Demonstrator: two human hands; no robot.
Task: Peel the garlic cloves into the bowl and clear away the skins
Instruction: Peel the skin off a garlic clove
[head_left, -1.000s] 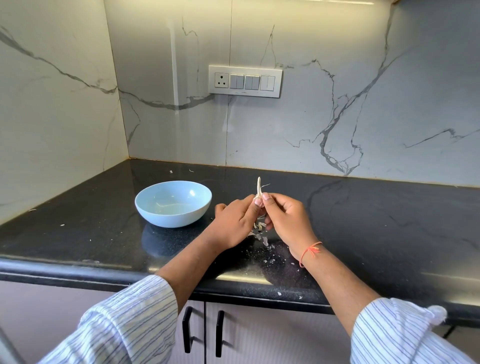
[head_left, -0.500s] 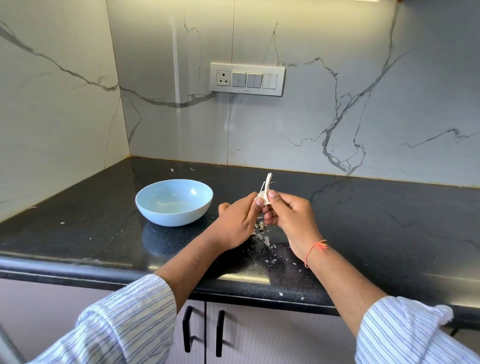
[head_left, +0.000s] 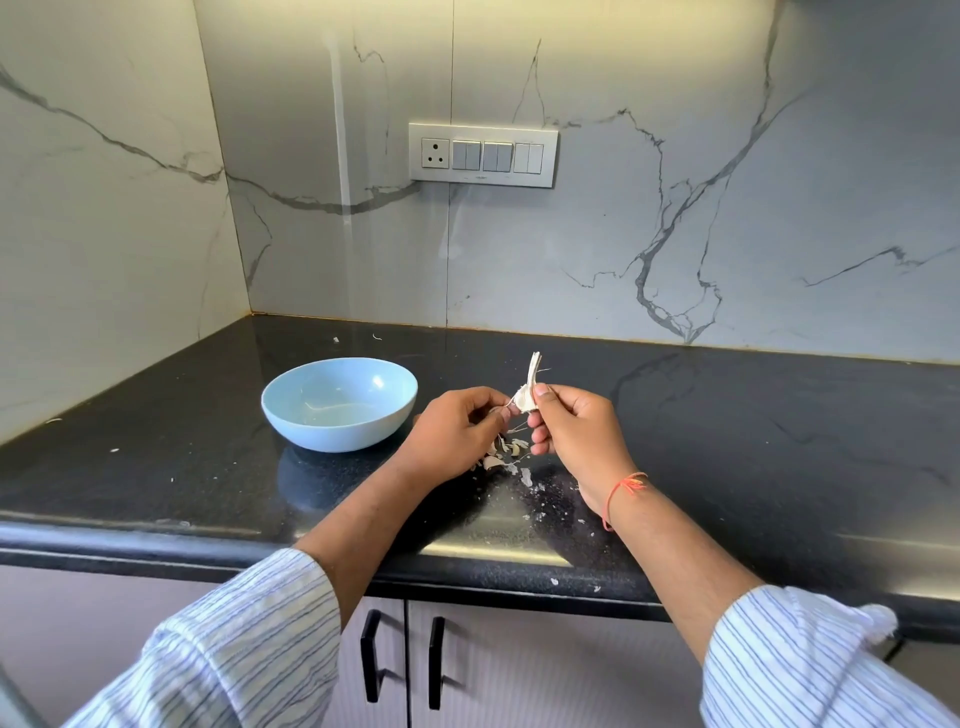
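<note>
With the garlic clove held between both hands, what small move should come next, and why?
Probably the left hand should pull its pinched strip of skin away from the garlic clove and drop it. The right hand grips the clove, which still wears papery skin, a piece sticking up. Loose skins already lie on the counter below; the blue bowl shows no cloves.

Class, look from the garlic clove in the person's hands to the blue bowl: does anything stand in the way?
Nothing visible does. The garlic clove is held above the counter between both hands; only the left hand lies towards the blue bowl, which is open-topped.
</note>
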